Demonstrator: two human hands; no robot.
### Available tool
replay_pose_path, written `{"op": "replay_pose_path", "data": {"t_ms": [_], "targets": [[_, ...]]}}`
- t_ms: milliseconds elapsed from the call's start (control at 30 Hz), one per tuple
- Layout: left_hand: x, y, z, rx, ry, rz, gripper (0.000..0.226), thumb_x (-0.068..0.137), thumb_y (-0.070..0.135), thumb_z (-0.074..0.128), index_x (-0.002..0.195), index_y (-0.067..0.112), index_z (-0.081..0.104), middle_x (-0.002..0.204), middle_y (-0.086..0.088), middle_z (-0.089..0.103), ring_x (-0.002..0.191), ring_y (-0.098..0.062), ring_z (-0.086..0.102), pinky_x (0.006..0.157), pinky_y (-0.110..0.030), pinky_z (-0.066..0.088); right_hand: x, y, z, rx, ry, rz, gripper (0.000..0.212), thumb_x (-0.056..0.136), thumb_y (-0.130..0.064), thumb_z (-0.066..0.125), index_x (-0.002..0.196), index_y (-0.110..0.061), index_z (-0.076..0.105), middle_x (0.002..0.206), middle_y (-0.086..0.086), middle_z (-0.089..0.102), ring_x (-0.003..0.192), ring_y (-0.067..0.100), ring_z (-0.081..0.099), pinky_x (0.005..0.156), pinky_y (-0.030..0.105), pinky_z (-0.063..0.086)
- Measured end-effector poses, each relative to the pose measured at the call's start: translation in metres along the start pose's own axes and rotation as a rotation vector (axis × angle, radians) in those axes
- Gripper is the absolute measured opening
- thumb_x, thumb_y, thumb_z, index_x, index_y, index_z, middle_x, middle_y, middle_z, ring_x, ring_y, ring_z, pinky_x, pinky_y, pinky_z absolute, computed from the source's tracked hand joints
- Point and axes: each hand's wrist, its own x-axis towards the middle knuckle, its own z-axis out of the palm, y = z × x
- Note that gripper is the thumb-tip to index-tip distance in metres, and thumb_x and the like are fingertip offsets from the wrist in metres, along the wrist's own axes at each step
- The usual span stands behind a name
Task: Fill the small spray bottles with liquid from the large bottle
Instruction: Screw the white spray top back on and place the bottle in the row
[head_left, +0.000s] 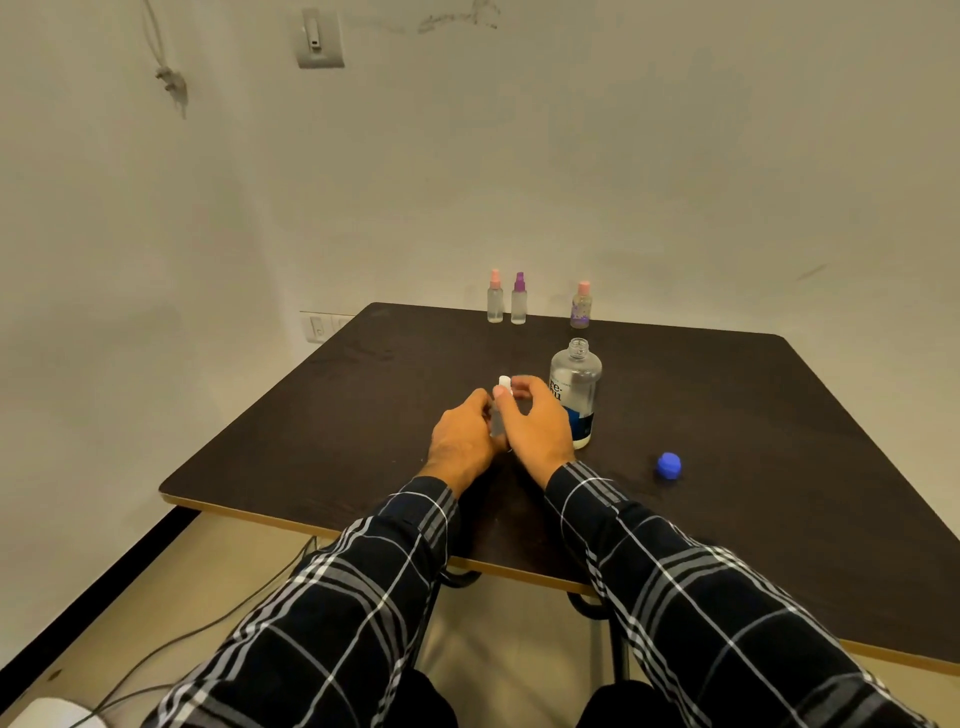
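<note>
A small clear spray bottle (498, 418) with a white top (504, 383) stands between my hands at the table's middle. My left hand (460, 441) grips its body. My right hand (537, 423) pinches the white top with thumb and fingers. Just right of my hands stands the large clear bottle (577, 384), uncapped, with a blue and white label. Its blue cap (669, 464) lies on the table further right. Three small spray bottles stand at the far edge: a pink-topped one (495, 297), a purple-topped one (519, 300) and a pink-topped one with a purple pattern (581, 306).
The dark table (322, 426) has a light wooden edge and stands against a pale wall. Cables run over the floor at the lower left, near a white object (49, 714). A wall socket (316, 327) sits behind the table's left corner.
</note>
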Motion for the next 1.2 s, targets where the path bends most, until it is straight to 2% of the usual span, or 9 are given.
{"op": "replay_pose_path", "data": {"t_ms": [100,233,300,467,733,933,1000,1067,1200], "targets": [[-0.001,0.002,0.001,0.009,0.005,0.000,0.020,0.091,0.032,0.067,0.092,0.026,0.048,0.088,0.003,0.063,0.077,-0.012,0.060,0.061,-0.025,0.044,0.003,-0.003,-0.003,-0.076,-0.065,-0.019,0.039,0.103,-0.030,0.051,0.139,-0.016,0.056,0.135,0.001,0.061,0.125,0.017,0.056,0.107,0.037,0.046],[-0.001,0.004,-0.001,0.024,-0.030,-0.004,0.026,0.090,0.034,0.070,0.103,0.024,0.050,0.095,0.002,0.062,0.086,-0.015,0.061,0.073,-0.030,0.050,0.007,-0.006,-0.006,-0.122,-0.013,-0.004,0.022,0.094,-0.035,0.066,0.109,-0.020,0.064,0.102,-0.005,0.065,0.094,0.012,0.061,0.075,0.023,0.048],[-0.002,0.004,-0.001,0.030,-0.041,-0.002,0.031,0.089,0.034,0.072,0.109,0.024,0.051,0.100,0.002,0.062,0.091,-0.016,0.062,0.078,-0.032,0.051,0.007,-0.007,-0.005,-0.128,0.017,0.004,0.022,0.091,-0.038,0.069,0.101,-0.021,0.061,0.092,-0.008,0.062,0.084,0.008,0.057,0.069,0.021,0.044],[0.000,0.002,-0.001,0.004,-0.024,-0.004,0.027,0.087,0.036,0.073,0.099,0.026,0.051,0.093,0.004,0.063,0.083,-0.012,0.061,0.075,-0.031,0.053,0.006,-0.005,-0.010,-0.111,-0.088,-0.053,0.032,0.099,-0.032,0.058,0.128,-0.019,0.062,0.119,-0.002,0.066,0.110,0.013,0.060,0.094,0.029,0.050],[-0.001,0.003,-0.001,0.045,-0.042,-0.016,0.032,0.086,0.035,0.075,0.102,0.026,0.050,0.097,0.004,0.062,0.088,-0.016,0.061,0.081,-0.036,0.055,0.009,-0.013,-0.012,-0.255,-0.076,-0.008,0.026,0.097,-0.039,0.062,0.115,-0.021,0.067,0.110,-0.001,0.069,0.102,0.017,0.063,0.091,0.035,0.053],[0.000,0.000,-0.001,0.042,-0.003,-0.002,0.030,0.084,0.038,0.076,0.094,0.025,0.051,0.091,0.004,0.064,0.082,-0.015,0.062,0.067,-0.031,0.047,-0.025,-0.001,-0.024,-0.334,0.261,-0.265,0.032,0.093,-0.050,0.061,0.116,-0.029,0.052,0.113,-0.008,0.053,0.093,0.006,0.056,0.074,0.026,0.048],[0.001,0.000,0.000,0.058,0.006,0.005,0.031,0.083,0.037,0.077,0.096,0.025,0.052,0.093,0.003,0.065,0.086,-0.018,0.063,0.073,-0.034,0.050,-0.032,0.004,-0.035,-0.330,0.418,-0.208,0.043,0.088,-0.050,0.068,0.114,-0.028,0.043,0.112,-0.004,0.051,0.092,0.010,0.057,0.071,0.029,0.052],[0.001,-0.001,0.000,0.064,0.002,0.009,0.033,0.082,0.037,0.077,0.098,0.023,0.052,0.094,0.003,0.065,0.088,-0.020,0.063,0.079,-0.038,0.053,-0.031,0.006,-0.046,-0.350,0.498,-0.056,0.061,0.081,-0.052,0.075,0.123,-0.023,0.041,0.121,0.000,0.049,0.102,0.017,0.059,0.079,0.035,0.056],[0.002,-0.002,0.001,0.070,-0.012,0.019,0.033,0.082,0.037,0.077,0.101,0.023,0.053,0.101,0.002,0.067,0.092,-0.020,0.064,0.082,-0.039,0.054,-0.016,0.012,-0.059,-0.227,0.268,0.191,0.101,0.075,-0.040,0.085,0.152,-0.017,0.025,0.152,0.008,0.037,0.138,0.027,0.043,0.108,0.045,0.045]]}}
